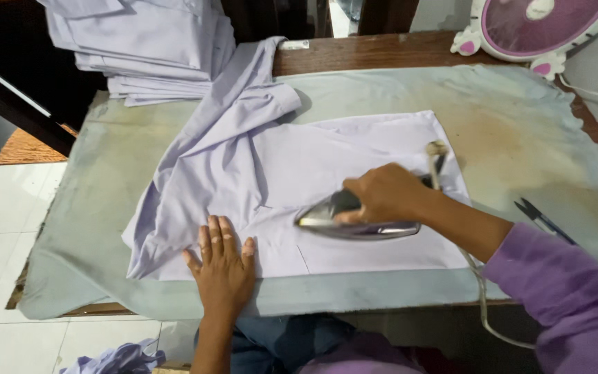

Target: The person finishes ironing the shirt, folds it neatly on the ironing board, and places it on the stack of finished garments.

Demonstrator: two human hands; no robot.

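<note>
Under your right hand (382,194), closed around its handle, the iron (358,220) sits on the shirt's (327,166) near edge, long axis running left-right, tip pointing left toward your left hand (224,266). That hand lies open and flat, pinning the cloth. You look partway through: the panel right of the iron lies smooth, the bunched sleeve at the upper left is still creased. Beyond, folded shirts (147,48) are stacked; scissors (541,220) lie at right.

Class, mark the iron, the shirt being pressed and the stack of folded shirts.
iron (354,225), head view, on its shiny metal side.
shirt (327,159), head view, on the flat spread panel.
stack of folded shirts (147,48), head view, on the top shirt.
</note>
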